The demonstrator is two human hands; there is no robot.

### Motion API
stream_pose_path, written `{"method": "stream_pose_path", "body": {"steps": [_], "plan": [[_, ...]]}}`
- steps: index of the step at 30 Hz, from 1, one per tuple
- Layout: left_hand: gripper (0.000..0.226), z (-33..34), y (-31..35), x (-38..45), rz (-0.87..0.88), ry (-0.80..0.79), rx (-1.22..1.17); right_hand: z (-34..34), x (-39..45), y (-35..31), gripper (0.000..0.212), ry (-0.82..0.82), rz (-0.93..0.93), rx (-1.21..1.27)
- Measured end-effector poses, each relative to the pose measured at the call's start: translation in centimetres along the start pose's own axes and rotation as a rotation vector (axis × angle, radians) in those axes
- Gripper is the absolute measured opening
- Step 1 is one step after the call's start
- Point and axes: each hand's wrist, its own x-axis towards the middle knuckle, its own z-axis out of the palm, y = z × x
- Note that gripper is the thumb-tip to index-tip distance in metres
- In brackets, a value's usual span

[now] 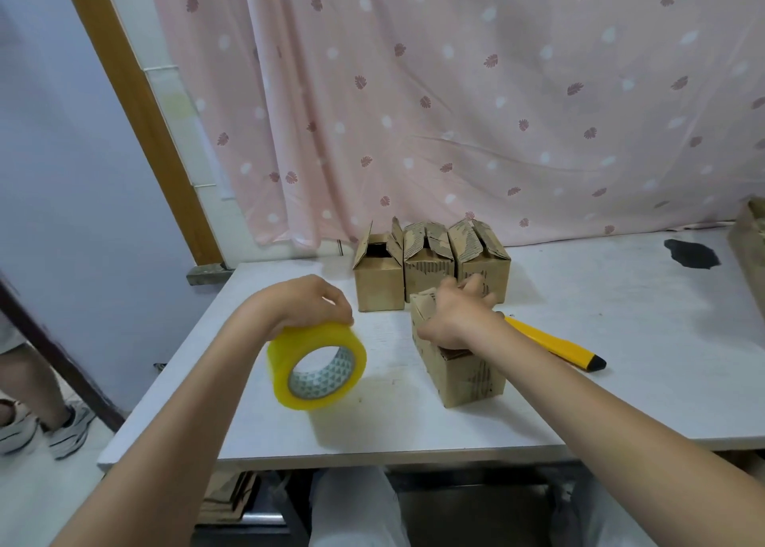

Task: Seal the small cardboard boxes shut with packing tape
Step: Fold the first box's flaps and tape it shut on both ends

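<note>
We see the near cardboard box (459, 364) at centre frame on the white table (579, 401), brown corrugated, its top flaps pressed down under the right hand (451, 319), whose fingers lie spread and fairly flat over it. Its long axis runs from upper left toward lower right. The left hand (306, 302) grips the top of the yellow tape roll (316, 366), standing on edge left of the box, its hole facing the lower right. Three open-flapped boxes (430, 269) line up behind; a yellow utility knife (554, 345) lies just right.
</note>
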Motion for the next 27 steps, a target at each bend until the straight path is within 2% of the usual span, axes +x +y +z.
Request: {"method": "stream_pose_path", "body": {"steps": [5, 10, 12, 14, 16, 18, 23, 27], "plan": [[0.007, 0.2, 0.8, -0.9, 0.163, 0.035, -0.250, 0.7, -0.2, -0.6, 0.082, 0.035, 0.029, -0.081], [0.010, 1.2, 1.8, -1.7, 0.231, 0.026, -0.333, 0.3, -0.9, -0.5, 0.092, 0.005, 0.001, -0.141], [0.010, 1.3, 2.1, -2.0, 0.242, 0.032, -0.337, -0.9, -1.9, -0.4, 0.074, 0.117, -0.081, -0.110], [0.011, 1.2, 2.3, -2.1, 0.252, 0.039, -0.339, -2.4, -3.0, -0.4, 0.050, 0.232, -0.258, 0.065], [0.012, 1.1, 2.6, -2.2, 0.272, 0.053, -0.335, -3.8, -4.4, -0.6, 0.034, 0.120, -0.372, 0.247], [0.012, 0.9, 3.1, -2.2, 0.298, 0.073, -0.315, -4.5, -5.3, -0.8, 0.024, -0.018, -0.403, 0.315], [0.012, 0.7, 4.5, -2.1, 0.323, 0.092, -0.266, -4.7, -4.7, -0.9, 0.011, 0.037, -0.388, 0.427], [0.012, 0.7, 4.9, -2.3, 0.336, 0.070, -0.227, -5.0, -4.4, -0.5, 0.008, -0.039, -0.380, 0.533]]}}
